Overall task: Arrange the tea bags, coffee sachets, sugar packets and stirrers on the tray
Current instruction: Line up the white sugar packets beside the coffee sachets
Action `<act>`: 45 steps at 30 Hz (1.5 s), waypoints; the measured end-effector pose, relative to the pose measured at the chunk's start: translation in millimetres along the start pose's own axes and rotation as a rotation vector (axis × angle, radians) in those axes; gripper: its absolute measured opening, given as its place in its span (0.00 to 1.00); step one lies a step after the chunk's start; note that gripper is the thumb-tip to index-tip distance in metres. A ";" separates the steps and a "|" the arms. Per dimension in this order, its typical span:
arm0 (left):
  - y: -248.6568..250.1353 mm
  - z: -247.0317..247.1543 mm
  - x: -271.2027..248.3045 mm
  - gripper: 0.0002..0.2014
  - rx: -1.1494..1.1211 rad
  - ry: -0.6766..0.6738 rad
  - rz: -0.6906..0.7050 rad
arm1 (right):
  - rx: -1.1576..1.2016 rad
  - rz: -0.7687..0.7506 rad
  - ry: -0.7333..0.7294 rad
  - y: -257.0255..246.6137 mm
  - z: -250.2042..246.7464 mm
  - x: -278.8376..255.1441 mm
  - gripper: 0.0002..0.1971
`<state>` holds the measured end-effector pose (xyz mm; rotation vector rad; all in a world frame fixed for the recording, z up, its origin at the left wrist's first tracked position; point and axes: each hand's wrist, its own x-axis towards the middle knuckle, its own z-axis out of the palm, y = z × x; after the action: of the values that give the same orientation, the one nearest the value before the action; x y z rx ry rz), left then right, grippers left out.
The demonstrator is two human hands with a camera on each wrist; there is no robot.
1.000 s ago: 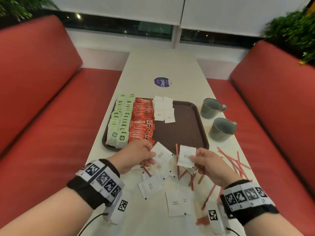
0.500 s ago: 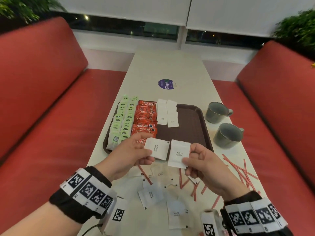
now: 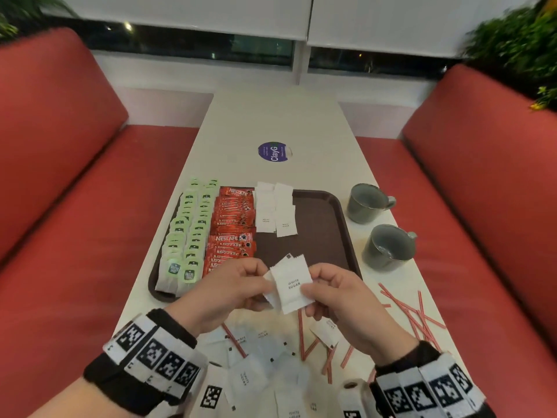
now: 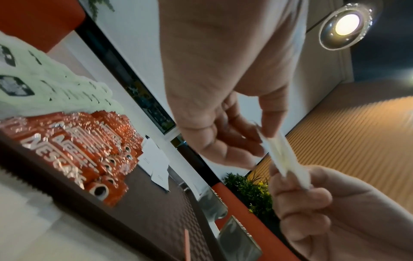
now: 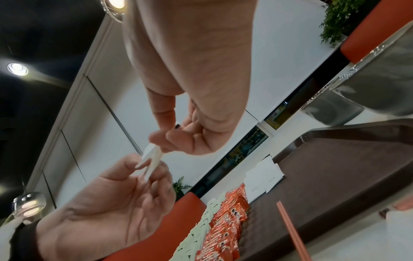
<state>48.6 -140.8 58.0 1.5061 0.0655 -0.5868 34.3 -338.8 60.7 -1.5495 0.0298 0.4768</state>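
Just above the near rim of the brown tray (image 3: 344,224), my two hands meet. My left hand (image 3: 265,282) and right hand (image 3: 308,292) each pinch white sugar packets (image 3: 290,285), which overlap in a small stack. The wrist views show the stacked sugar packets (image 4: 282,156) (image 5: 152,159) edge-on between thumbs and fingers. On the tray lie rows of green tea bags (image 3: 187,236), red coffee sachets (image 3: 232,233) and a few sugar packets (image 3: 274,212). Loose sugar packets (image 3: 250,374) and red stirrers (image 3: 417,315) lie on the table near me.
Two grey mugs (image 3: 366,203) (image 3: 387,247) stand right of the tray. A round blue sticker (image 3: 273,151) sits farther up the white table. Red benches flank the table on both sides. The tray's right half shows bare brown surface.
The two packets, held side by side half a second ago, have come together and now overlap. Both hands have moved closer over the tray's near edge.
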 end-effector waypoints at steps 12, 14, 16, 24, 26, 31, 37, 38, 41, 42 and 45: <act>3.0 -13.8 19.1 0.07 0.082 0.177 0.086 | 0.097 -0.038 0.266 -5.6 -27.1 32.0 0.03; 4.2 -19.9 23.9 0.09 0.076 0.226 0.078 | 0.093 -0.024 0.265 -8.9 -29.6 38.5 0.03; 6.5 -26.1 29.9 0.09 0.058 0.264 0.077 | 0.082 -0.010 0.250 -13.4 -32.2 47.1 0.02; 24.1 -39.2 54.7 0.05 -0.040 0.319 0.034 | 0.027 0.028 0.256 -27.6 -47.3 87.1 0.02; 28.6 -41.5 58.7 0.07 -0.005 0.278 0.034 | -0.043 0.052 0.265 -26.5 -48.7 101.2 0.05; 47.1 -51.4 71.3 0.14 0.399 0.317 0.124 | -0.159 0.096 0.317 -23.2 -53.0 138.4 0.08; 78.4 -59.5 106.5 0.11 0.648 0.272 0.204 | -0.268 0.138 0.363 -19.2 -57.5 171.0 0.10; 82.5 -59.9 115.4 0.12 0.726 0.234 0.197 | -0.282 0.150 0.368 -17.3 -58.5 175.5 0.10; 89.0 -56.5 145.8 0.17 1.041 0.184 0.194 | -0.317 0.214 0.338 -10.1 -60.2 185.5 0.09; 88.9 -53.3 155.6 0.17 1.113 0.162 0.179 | -0.323 0.244 0.315 -7.4 -59.9 188.5 0.10; 80.1 -42.5 182.0 0.11 1.307 0.078 0.081 | -0.343 0.341 0.240 -2.3 -55.1 193.7 0.11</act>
<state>250.7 -163.0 55.7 2.7746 -0.3936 -0.5043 226.3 -338.4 -0.1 -1.9446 0.4217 0.5815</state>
